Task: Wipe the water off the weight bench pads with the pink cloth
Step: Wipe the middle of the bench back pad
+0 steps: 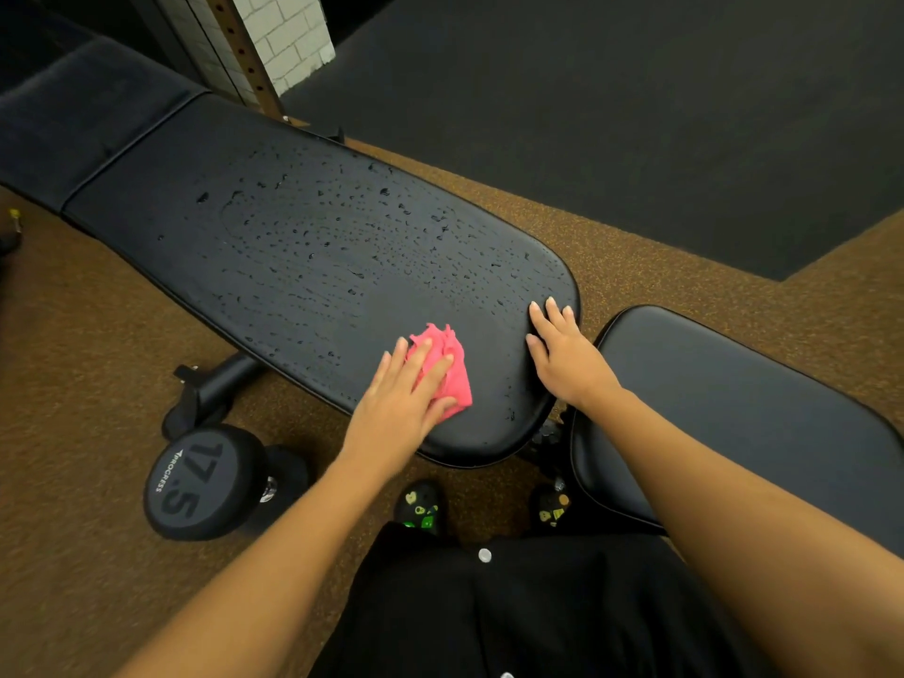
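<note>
Pressing the bunched pink cloth (442, 371) flat under the spread left hand (398, 401) near the back pad (293, 247)'s near edge; right hand (562, 354) splayed, bracing the corner. Probably best sweeping long overlapping strokes toward the beaded far end, refolding once soaked.
</note>
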